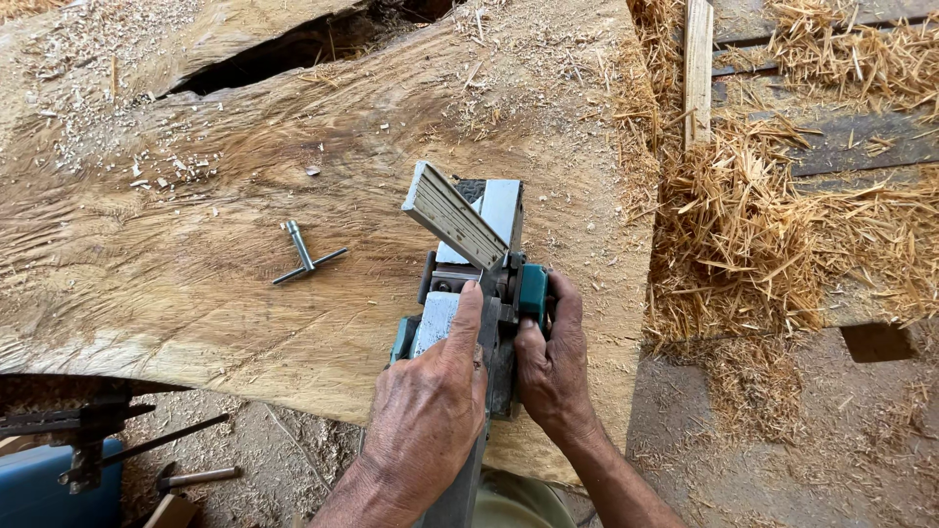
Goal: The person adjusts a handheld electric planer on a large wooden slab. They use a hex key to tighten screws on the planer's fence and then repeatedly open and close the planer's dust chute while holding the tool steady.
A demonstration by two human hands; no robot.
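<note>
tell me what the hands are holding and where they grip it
Both hold an upturned electric planer on the wood slab. The left hand presses on its metal base plate; the right hand grips its teal side.

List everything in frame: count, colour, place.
teal-and-grey electric hand planer: 1, lying upturned on the slab, under both hands
silver metal T-shaped wrench: 1, on the slab, left of the planer, untouched
large pale rough wooden slab: 1, fills the left and centre, dark split at top
tan wood shavings: piles, right of the slab
narrow pale wood strip: 1, top right
blue object: 1, bottom left corner
left hand: on the planer's base
right hand: gripping the planer's teal side
</note>
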